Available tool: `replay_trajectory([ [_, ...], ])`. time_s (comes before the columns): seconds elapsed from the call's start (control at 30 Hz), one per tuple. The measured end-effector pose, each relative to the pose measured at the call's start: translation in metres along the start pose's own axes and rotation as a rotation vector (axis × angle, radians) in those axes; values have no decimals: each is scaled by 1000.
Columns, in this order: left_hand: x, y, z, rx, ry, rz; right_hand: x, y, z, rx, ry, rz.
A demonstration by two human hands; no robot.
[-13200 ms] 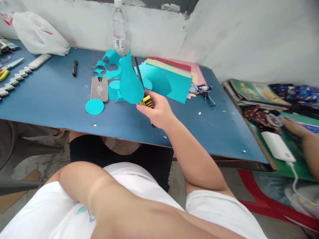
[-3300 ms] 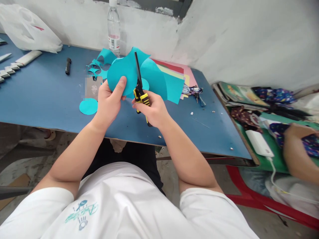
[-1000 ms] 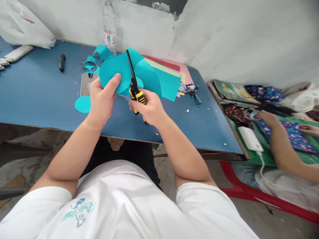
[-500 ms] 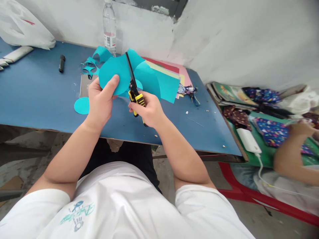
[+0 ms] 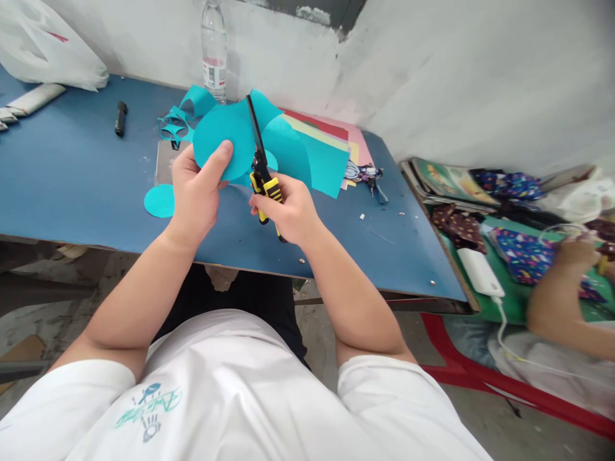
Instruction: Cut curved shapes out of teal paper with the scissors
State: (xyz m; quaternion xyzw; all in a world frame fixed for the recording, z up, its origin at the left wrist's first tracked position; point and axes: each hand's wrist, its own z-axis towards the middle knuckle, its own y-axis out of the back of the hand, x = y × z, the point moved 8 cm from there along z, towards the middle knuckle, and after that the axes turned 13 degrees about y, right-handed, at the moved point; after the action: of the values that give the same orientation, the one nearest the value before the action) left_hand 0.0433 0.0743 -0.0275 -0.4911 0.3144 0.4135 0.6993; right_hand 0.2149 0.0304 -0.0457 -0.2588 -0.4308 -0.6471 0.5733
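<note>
Between the thumb and fingers of my left hand (image 5: 199,189) is a turquoise sheet of paper (image 5: 223,134) with a rounded outline. My right hand (image 5: 293,208) grips scissors (image 5: 262,169) with yellow-and-black handles, their dark blades pointing away from me along the right edge of that paper. A turquoise paper disc (image 5: 159,201) lies on the table left of my left wrist. Curled turquoise offcuts (image 5: 176,123) are piled beyond my left hand. More turquoise paper (image 5: 329,163) lies on a stack of coloured sheets beyond my right hand.
On the blue table (image 5: 86,186) are a black marker-like object (image 5: 121,119), a plastic bottle (image 5: 214,57) and a white bag (image 5: 52,48). A patterned bunch with keys (image 5: 368,174) lies right of the paper. Another person's arm (image 5: 567,294) rests by a green surface holding a white power bank (image 5: 480,271).
The view has shifted slightly. Both hands hold nearly the same pose, with the scissors still at the paper's edge. At the right, the other person's hand has moved a little.
</note>
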Motion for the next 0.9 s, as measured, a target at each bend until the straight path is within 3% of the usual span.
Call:
replay_trajectory([
  [0.37, 2, -2, -4, 33, 11, -27, -1, -1, -1, 7, -19, 26],
  [0.63, -1, 1, -4, -45, 28, -80, 0, -2, -1, 18, -30, 48],
  [0.9, -3, 2, -3, -21, -10, -74, -1, -2, -2, 27, -34, 44],
])
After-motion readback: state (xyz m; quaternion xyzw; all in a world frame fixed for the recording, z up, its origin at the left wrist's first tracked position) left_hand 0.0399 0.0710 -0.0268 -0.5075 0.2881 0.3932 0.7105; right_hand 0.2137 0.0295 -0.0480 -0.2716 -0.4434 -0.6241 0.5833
